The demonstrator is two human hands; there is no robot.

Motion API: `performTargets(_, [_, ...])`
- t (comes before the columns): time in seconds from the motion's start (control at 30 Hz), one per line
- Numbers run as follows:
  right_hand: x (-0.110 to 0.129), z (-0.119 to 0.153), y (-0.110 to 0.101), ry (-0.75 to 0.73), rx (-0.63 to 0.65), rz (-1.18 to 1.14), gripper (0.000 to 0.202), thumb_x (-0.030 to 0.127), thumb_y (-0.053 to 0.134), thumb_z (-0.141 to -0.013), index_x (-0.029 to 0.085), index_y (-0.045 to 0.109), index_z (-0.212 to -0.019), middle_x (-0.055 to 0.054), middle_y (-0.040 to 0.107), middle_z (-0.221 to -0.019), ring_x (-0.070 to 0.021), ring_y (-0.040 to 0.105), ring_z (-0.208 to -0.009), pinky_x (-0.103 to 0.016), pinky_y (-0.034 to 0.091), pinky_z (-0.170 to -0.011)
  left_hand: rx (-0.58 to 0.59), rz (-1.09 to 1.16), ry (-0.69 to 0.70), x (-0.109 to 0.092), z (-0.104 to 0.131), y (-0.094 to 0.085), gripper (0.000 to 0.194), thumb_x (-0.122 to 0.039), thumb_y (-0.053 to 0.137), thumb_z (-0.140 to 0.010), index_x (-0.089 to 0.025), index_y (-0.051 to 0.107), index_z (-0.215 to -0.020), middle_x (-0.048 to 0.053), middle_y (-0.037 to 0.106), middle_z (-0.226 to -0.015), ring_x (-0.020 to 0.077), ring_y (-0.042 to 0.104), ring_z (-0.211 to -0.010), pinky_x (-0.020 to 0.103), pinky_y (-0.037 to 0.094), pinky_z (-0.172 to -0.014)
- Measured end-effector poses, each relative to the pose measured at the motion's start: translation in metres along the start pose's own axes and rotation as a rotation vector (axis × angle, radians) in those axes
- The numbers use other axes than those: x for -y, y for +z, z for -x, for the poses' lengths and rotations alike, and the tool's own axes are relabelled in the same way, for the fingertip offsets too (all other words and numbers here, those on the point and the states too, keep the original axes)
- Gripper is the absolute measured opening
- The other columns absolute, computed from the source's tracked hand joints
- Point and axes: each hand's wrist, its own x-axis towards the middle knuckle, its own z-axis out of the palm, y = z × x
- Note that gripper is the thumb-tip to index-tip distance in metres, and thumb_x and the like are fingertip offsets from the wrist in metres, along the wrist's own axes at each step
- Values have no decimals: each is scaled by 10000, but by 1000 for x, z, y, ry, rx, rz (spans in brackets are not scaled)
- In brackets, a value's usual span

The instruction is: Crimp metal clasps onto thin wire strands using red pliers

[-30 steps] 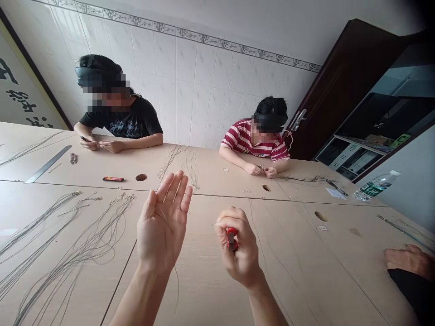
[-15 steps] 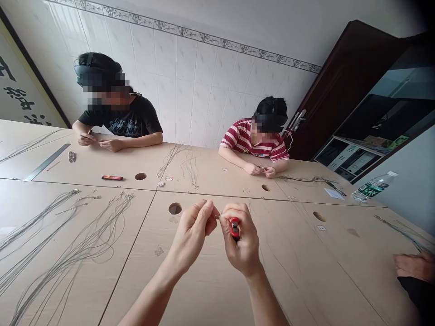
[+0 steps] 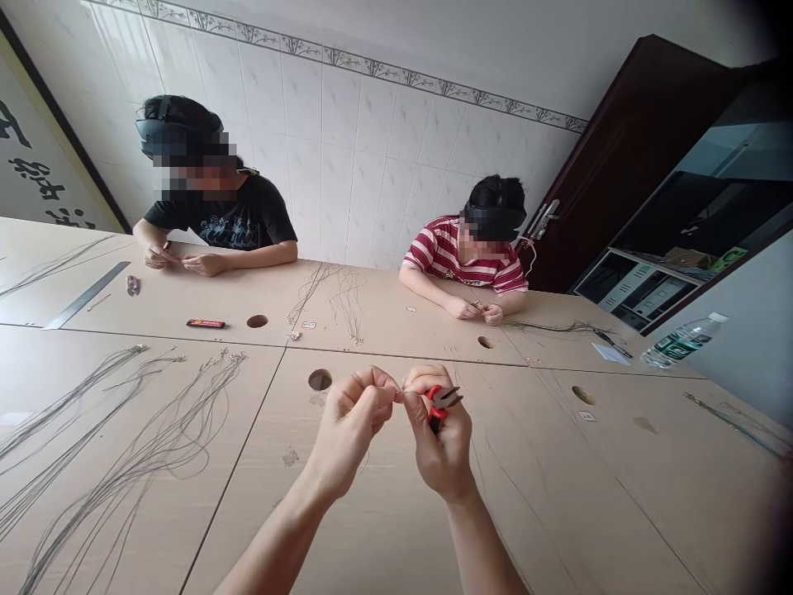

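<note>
Pliers (image 3: 441, 400) w/ red grips held in R hand (image 3: 439, 442), tips apart, pointing off to right. Tiny bit of thin string (image 3: 401, 392) pinched btwn fingertips of L hand (image 3: 360, 405) & R hand, up over tabletop (image 3: 347, 537), mostly hidden. Round hole (image 3: 320, 380) just past L hand. Big bunches of gray strings (image 3: 121, 473) on left. Water bottle (image 3: 685, 340) far right. 2 people (image 3: 239, 213) across tabletop.

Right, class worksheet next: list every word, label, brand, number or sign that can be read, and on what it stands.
None can be quoted with certainty.
Panel at far left: large dark characters, slanted, partly cut off; not surely legible.
Red-and-black pack: lettering too small.
Water bottle: label print too small.
Black T-shirt: print blurred.
Small paper tags: marks too small.
</note>
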Motion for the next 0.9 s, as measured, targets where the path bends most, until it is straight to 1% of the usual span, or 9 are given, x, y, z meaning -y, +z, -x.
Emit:
performTargets(0.17, [-1, 1, 0, 49, 19, -49, 123, 223, 474, -981, 218, 489, -859, -31, 493, -885, -147, 529, -821, -262, 451, -623, -12, -20, -16, 0, 0, -2, 114, -264, 539, -707, -172, 515, -644, -80, 225, -539, 82, 168, -525, 243, 150, -501])
performTargets(0.3, [2, 0, 0, 82, 51, -70, 152, 246, 483, -979, 210, 484, -831, -32, 493, -873, -146, 527, -803, -268, 453, -641, 33, -42, -9, 1, -2, -8, 104, -257, 510, -673, -172, 532, -618, -72, 243, -525, 86, 174, -513, 248, 142, -494])
performTargets(0.4, [3, 0, 1, 93, 39, -66, 160, 258, 483, -981, 211, 480, -827, -30, 494, -878, -146, 528, -802, -275, 456, -667, 59, -63, 9, 1, -4, -11, 105, -246, 507, -660, -168, 544, -602, -68, 275, -512, 80, 171, -506, 249, 145, -492])
performTargets(0.5, [3, 1, 0, 97, 24, -83, 152, 252, 485, -982, 213, 486, -835, -25, 488, -886, -142, 518, -802, -271, 449, -675, 69, -67, 13, -1, -4, -10, 103, -243, 532, -685, -171, 538, -611, -70, 303, -513, 74, 177, -501, 242, 168, -491])
performTargets(0.7, [4, 1, -4, 120, 79, -188, 128, 248, 491, -986, 217, 506, -863, -11, 480, -885, -121, 481, -740, -270, 422, -679, 47, -142, 73, -4, 0, -7, 162, -268, 590, -730, -177, 535, -608, -81, 267, -496, 76, 177, -490, 247, 191, -485])
performTargets(0.9, [7, -1, -5, 118, 90, -161, 146, 234, 490, -988, 211, 507, -845, -14, 484, -892, -126, 493, -785, -261, 417, -689, 41, -105, 53, -2, 2, -9, 103, -240, 545, -725, -178, 523, -646, -86, 245, -513, 76, 169, -506, 244, 168, -491])
